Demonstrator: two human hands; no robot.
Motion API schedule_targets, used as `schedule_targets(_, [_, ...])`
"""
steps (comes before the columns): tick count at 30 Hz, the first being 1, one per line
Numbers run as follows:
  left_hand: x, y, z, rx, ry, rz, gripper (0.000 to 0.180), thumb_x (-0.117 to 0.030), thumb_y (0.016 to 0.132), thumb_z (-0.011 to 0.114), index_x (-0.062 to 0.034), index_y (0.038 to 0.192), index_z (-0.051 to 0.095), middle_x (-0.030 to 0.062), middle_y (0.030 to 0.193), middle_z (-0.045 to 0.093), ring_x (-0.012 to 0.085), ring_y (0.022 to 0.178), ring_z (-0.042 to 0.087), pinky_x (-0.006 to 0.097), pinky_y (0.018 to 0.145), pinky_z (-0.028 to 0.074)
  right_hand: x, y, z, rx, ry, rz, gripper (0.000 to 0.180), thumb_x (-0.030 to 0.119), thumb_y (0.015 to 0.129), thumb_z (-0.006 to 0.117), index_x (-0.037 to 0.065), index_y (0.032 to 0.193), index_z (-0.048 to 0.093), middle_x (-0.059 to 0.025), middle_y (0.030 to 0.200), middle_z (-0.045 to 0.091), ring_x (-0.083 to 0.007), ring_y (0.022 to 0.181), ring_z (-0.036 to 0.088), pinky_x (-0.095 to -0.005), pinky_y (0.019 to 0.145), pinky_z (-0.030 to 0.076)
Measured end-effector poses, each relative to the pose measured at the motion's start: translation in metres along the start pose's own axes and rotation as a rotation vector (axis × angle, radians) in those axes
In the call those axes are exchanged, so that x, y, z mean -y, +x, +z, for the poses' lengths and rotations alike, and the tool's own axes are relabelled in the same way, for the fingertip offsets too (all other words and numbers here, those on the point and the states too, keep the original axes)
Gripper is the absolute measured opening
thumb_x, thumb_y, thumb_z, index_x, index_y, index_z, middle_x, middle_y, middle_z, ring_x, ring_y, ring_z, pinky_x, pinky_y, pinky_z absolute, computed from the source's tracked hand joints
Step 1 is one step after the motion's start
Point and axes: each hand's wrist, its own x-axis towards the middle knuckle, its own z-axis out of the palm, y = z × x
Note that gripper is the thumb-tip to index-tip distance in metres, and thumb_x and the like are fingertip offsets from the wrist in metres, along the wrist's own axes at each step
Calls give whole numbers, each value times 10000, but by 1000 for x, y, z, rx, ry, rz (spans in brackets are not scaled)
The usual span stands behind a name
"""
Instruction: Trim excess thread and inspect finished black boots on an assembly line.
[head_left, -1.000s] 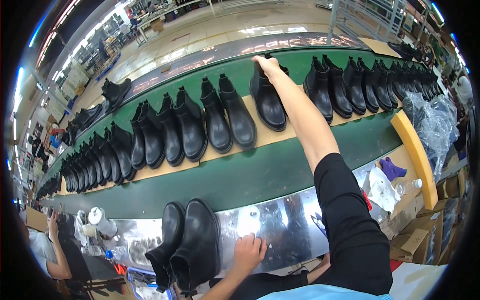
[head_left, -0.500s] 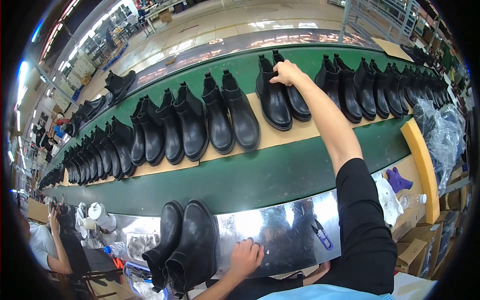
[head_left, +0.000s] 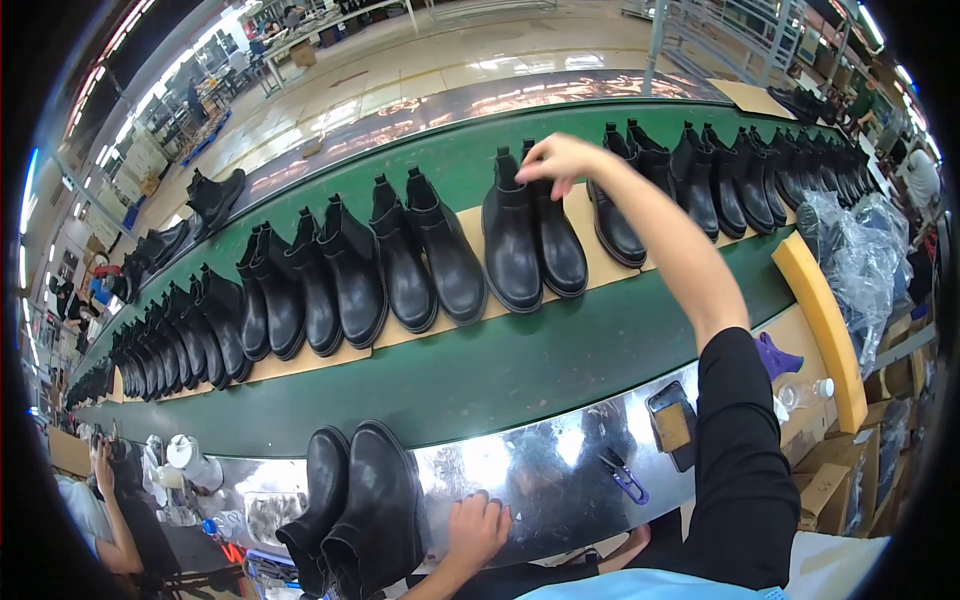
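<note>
My right hand [head_left: 560, 162] hovers over the tops of a pair of black ankle boots, the left boot [head_left: 512, 245] and the right boot [head_left: 560, 245]. Its thumb and fingers are apart, and I see nothing held in them. The two boots stand side by side, toes toward me, on a cardboard strip along the green conveyor belt [head_left: 440, 382]. Low in the view, my left hand [head_left: 478, 530] rests on the metal worktable [head_left: 545, 500], fingers lying on it. Beside it, another pair of black boots [head_left: 372, 500] lies with toes toward the belt.
Long rows of black boots [head_left: 355, 275] flank the pair. Purple-handled thread snips [head_left: 625, 480] and a phone-like dark slab [head_left: 672, 425] lie on the worktable. At right are a yellow foam strip [head_left: 820, 320], a plastic bottle [head_left: 805, 393] and cardboard boxes [head_left: 830, 485]. Another person's arm [head_left: 108, 505] shows at left.
My right hand has let go of the boot tops and lifted slightly. That pair now stands closer to me on the cardboard. The view has shifted, uncovering the dark slab. My left hand stays put.
</note>
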Motion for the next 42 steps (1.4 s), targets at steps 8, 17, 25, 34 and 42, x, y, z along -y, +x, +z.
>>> schedule_targets(8, [2, 4, 3, -1, -44, 42, 205, -208, 789, 740, -90, 780, 572, 80, 813, 524, 251, 724, 537, 385, 644, 391, -175, -52, -90, -484, -336, 417, 538, 328, 712, 871, 19, 1116, 696, -247, 1145, 634, -346, 743, 689, -425, 672, 592])
schedule_targets(17, [1, -10, 5, -55, -46, 30, 222, -246, 848, 681, -89, 764, 547, 90, 783, 500, 255, 733, 548, 384, 659, 430, -117, -96, -85, -616, -632, 95, 312, 153, 729, 848, -9, 920, 662, -191, 1070, 578, -384, 1069, 593, -429, 933, 495])
schedule_targets(25, [0, -20, 21, -191, 39, 50, 207, -259, 845, 679, -79, 812, 584, 107, 857, 554, 277, 796, 591, 406, 717, 445, 78, -225, -62, -332, -850, -356, 249, 146, 810, 780, -25, 953, 670, -168, 1094, 523, -376, 1053, 583, -435, 905, 491])
schedule_targets(34, [-27, -11, -35, -412, -577, -454, 777, -460, 814, 782, -3, 1360, 472, 222, 1295, 526, 393, 1204, 535, 453, 1028, 431, 163, -318, 73, 200, -1307, -574, 156, 149, 858, 643, 4, 853, 700, -158, 1157, 577, -357, 1022, 644, -443, 851, 554])
schedule_targets(42, [-68, -51, -61, -482, -456, -229, 1095, -445, 677, 885, 8, 1492, 310, 241, 1469, 385, 418, 1297, 430, 468, 1097, 373, 163, -350, 173, 279, -1556, -1446, 119, 187, 721, 685, 88, 697, 747, -108, 1207, 545, -243, 1042, 578, -294, 893, 546])
